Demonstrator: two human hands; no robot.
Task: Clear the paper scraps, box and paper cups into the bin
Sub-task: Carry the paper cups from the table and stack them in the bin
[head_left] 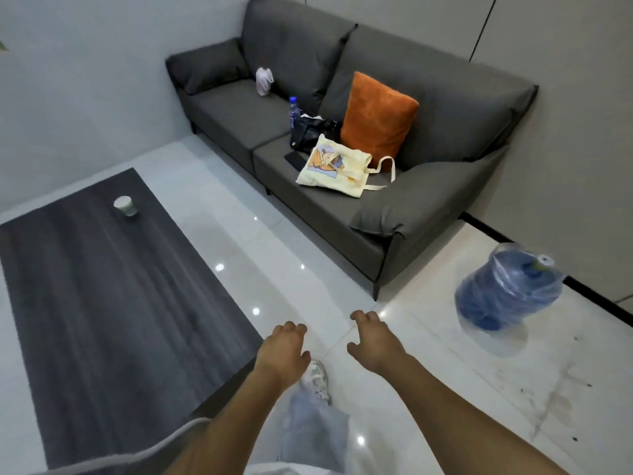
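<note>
Left hand [283,347] and right hand [373,341]: empty, fingers loosely curled, held out over white floor [308,234]. Paper cup [125,205]: upright on dark table [102,303], well apart from both hands.

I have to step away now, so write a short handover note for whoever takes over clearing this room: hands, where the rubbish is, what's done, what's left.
Left hand: free, fingers loosely curled, holding nothing, above the floor by the table corner.
Right hand: the same, free and holding nothing.
One paper cup stands upright at the far end of the dark table, nothing else on the tabletop.
No paper scraps, box or bin in view, so whether they are already cleared cannot be told.
Left to do: pick up the cup and take it to the bin, then check for scraps and the box.
</note>
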